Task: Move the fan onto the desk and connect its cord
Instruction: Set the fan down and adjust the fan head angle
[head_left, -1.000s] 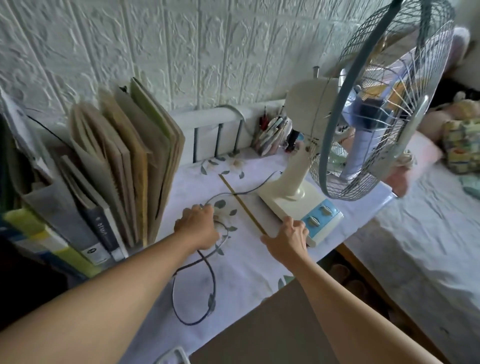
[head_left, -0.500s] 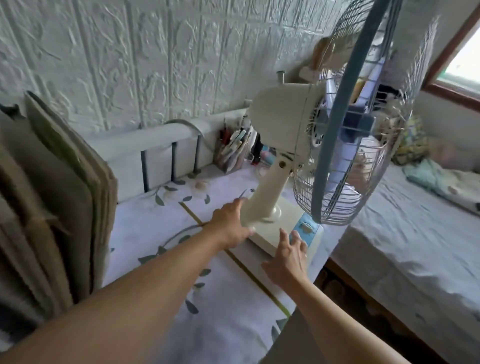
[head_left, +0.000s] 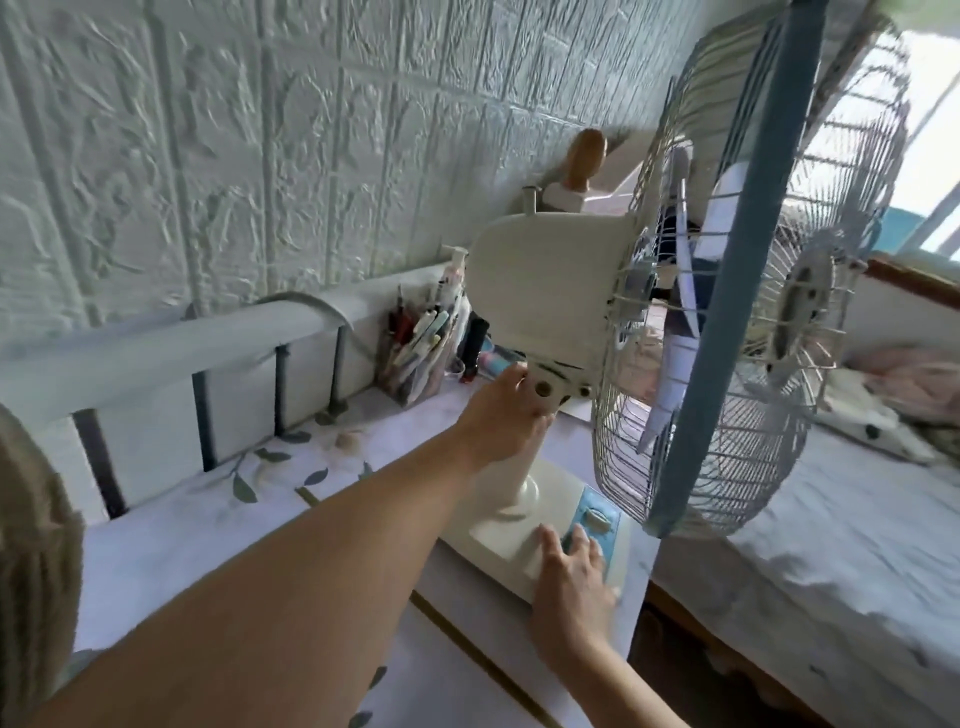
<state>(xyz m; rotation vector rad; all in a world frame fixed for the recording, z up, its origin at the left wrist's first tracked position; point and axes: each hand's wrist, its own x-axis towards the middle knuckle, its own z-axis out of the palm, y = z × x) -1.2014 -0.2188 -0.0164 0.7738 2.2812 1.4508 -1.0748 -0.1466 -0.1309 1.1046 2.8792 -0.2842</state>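
A cream fan (head_left: 556, 291) with a blue-rimmed wire cage stands upright on the desk (head_left: 218, 525) near its right edge. My left hand (head_left: 501, 415) grips the fan's neck just under the motor housing. My right hand (head_left: 571, 571) lies flat on the fan's base, its straight fingers touching the blue control panel (head_left: 597, 525). The fan's cord is out of sight.
A pen holder (head_left: 421, 353) stands behind the fan against a white rail (head_left: 171, 348) along the textured wall. A bed (head_left: 831, 561) lies to the right of the desk. Books (head_left: 31, 545) edge in at far left.
My left hand left the cord on the desk and rose to the fan's neck. My right hand slid from the base's near edge onto its top. The view swung right and closer.
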